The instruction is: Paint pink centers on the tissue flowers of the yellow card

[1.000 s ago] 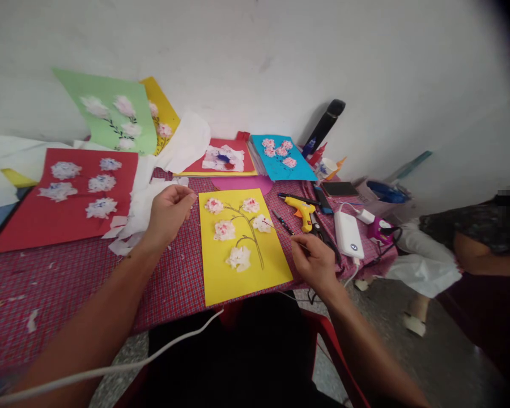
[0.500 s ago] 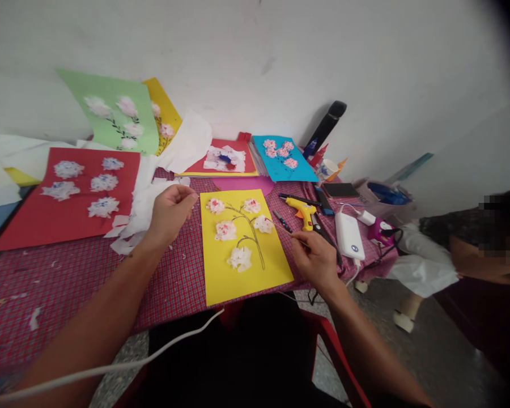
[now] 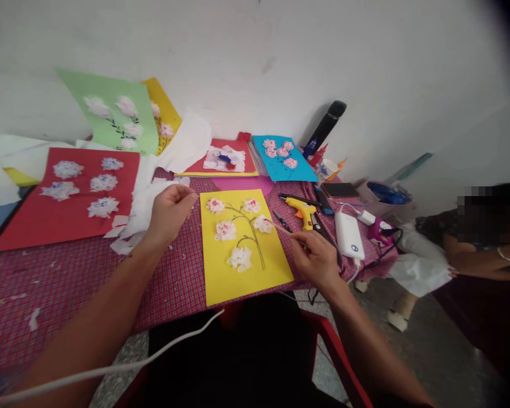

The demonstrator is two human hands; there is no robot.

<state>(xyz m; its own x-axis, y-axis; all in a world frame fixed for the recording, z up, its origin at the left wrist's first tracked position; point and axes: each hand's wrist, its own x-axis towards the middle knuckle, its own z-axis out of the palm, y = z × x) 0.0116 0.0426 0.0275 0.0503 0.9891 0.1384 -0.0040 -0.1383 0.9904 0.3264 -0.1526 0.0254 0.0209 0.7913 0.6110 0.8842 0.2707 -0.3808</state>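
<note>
A yellow sheet (image 3: pixel 229 288) lies on the table in front of me, with a drawn branch and several crumpled tissue flowers on it. My right hand (image 3: pixel 317 258) grips a thin stick (image 3: pixel 281 228) at the sheet's right edge. The stick's far end reaches the tissue flower (image 3: pixel 262 224) on the right, which shows a little red; two flowers at the top and one at the left bear red dabs. The lowest flower (image 3: pixel 239 259) is white. Beside the sheet's upper left edge, my left hand (image 3: pixel 173 211) is closed in a pinch; whatever it may hold is hidden.
A yellow glue gun (image 3: pixel 302 209), a pen (image 3: pixel 283 221) and a white power bank (image 3: pixel 348 235) lie to the right. Finished-looking flower sheets in red (image 3: pixel 29 221), green (image 3: pixel 110 85) and blue (image 3: pixel 295 170) surround the back. A paper cup (image 3: pixel 328 168) stands near the wall. Another person (image 3: pixel 429 255) sits at right.
The stick in my right hand has tilted slightly at the right-hand flower. My left hand and the sheet have hardly moved. The person at right has shifted a little.
</note>
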